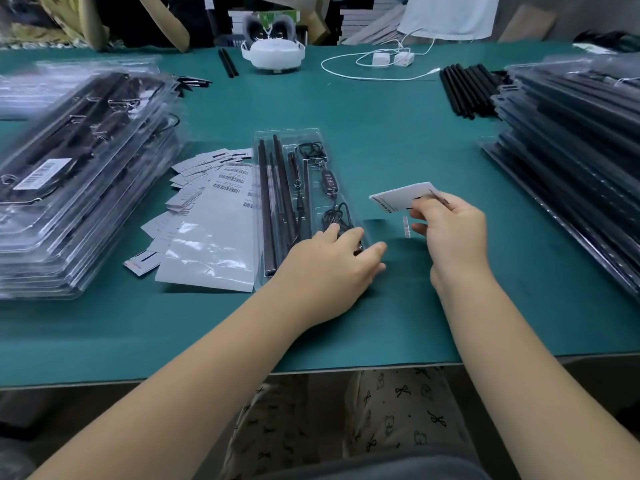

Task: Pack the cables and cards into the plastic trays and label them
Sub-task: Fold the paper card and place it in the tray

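Open tray sits mid-table on the green mat, long axis running near-far, already loaded: black rods in the left channels, cable with inline controller coiled in the right pocket. Left hand rests on the tray's near right corner, fingers fairly straight and spread over the cable coil, nothing gripped; looks like it's pinning the tray and holding the coil down so the card can go in. Right hand is just right of the tray, pinching a white card between thumb and fingers, card tilted and off the mat, printed face partly up. Judgement: card insertion is the step in hand; lid close and barcode label are not yet done for this tray. Small clear strip lies on the mat under the right hand; can't tell what it is. Supplies are staged by reach: loose cards and the barcode label sheet just left of the tray, finished labelled packs stacked far left, unlabelled trays stacked right with spare rods beyond them. So flow seems to run right to left. Far edge has a white headset and charger leads, not part of the job. Risk: the cable may spring up once the left hand lifts.
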{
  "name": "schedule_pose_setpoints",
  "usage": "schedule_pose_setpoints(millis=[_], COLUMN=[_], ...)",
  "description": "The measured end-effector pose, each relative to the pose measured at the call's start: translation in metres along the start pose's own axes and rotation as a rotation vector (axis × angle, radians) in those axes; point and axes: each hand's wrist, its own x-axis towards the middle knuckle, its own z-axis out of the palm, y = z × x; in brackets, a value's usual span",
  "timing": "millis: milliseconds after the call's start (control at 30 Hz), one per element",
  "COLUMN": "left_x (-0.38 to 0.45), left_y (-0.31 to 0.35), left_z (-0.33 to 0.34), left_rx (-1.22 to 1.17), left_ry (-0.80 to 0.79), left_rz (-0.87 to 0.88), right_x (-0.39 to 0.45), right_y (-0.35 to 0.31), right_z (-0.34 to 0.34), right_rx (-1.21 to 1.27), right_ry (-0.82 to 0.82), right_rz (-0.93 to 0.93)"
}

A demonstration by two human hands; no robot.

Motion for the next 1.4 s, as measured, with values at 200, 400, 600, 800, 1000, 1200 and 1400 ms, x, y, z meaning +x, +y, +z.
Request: schedule_pose_setpoints(millis=[200, 400, 600, 800, 1000, 1200, 1400], left_x=[0.005, 0.005, 0.005, 0.003, -0.001, -0.002, -0.002], left_y=[-0.002, -0.002, -0.01, -0.025, -0.033, -0.031, -0.029], left_z=[0.003, 0.0, 0.002, -0.004, -0.004, 0.0, -0.002], left_rx=[-0.017, -0.09, -0.303, -0.541, -0.701, -0.731, -0.709], left_ry=[-0.044, 0.052, 0.173, 0.172, 0.272, 0.329, 0.301], left_rz=[-0.069, -0.09, -0.131, -0.224, -0.296, -0.32, -0.316], right_x=[0.001, -0.001, 0.0, -0.002, -0.009, -0.011, 0.022], right_y=[-0.002, -0.001, 0.001, -0.001, 0.003, 0.004, -0.003], right_z=[-0.002, -0.003, -0.003, -0.006, -0.015, -0.012, -0.032], right_rx=[0.023, -0.006, -0.014, -0.054, -0.483, -0.605, -0.675], right_ry=[-0.004, -0.035, -0.059, -0.111, -0.408, -0.399, -0.005], right_rz=[0.022, -0.009, 0.032, -0.059, -0.254, -0.344, -0.433])
